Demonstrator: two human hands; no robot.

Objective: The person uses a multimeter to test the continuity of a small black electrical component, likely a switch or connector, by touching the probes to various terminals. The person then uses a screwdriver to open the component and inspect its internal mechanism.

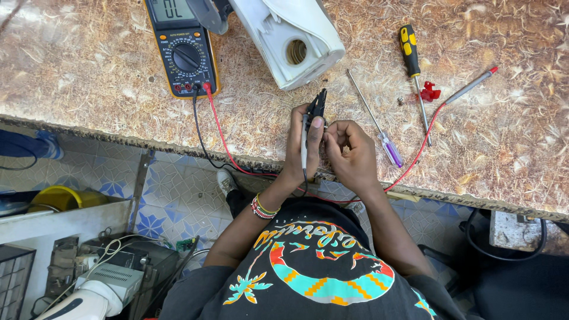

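Observation:
My left hand (301,148) grips a black multimeter probe (304,127) upright, thumb pressed near its tip. The probe's black lead runs down past my wrist. My right hand (351,151) pinches the lower end of a small black part (319,102), which sticks up between both hands beside the probe tip. Both hands hover over the near edge of the worn speckled bench (504,148). The red probe (472,86) lies loose on the bench to the right, and its red lead loops back to the yellow-edged multimeter (184,53).
A white plastic appliance housing (290,35) lies beyond my hands. A purple-handled screwdriver (385,145), a yellow-and-black screwdriver (413,59) and a small red piece (430,93) rest on the right. Electronic units and cables (101,266) crowd the floor at lower left.

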